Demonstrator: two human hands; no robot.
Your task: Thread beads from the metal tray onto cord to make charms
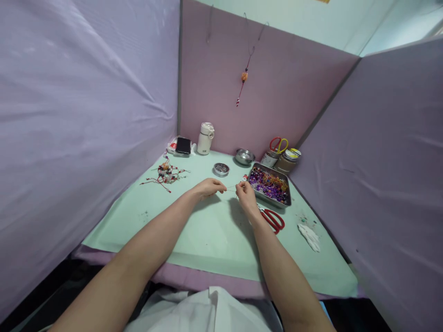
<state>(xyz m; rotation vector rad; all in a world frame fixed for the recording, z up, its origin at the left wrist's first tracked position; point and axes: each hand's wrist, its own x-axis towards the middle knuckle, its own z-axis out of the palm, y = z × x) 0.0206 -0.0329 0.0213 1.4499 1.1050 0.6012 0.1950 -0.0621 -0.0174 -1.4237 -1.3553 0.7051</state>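
left hand (209, 188) and right hand (245, 193) each have a pinched grip on a thin cord (231, 188), just above the green worktop (207, 230)

Thin cord (231, 188) between two bare hands (245, 193)

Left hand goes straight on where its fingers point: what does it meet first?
Likely the right hand, just across a gap spanned by a thin cord. Single view, so whether both sit at the same height is unclear.
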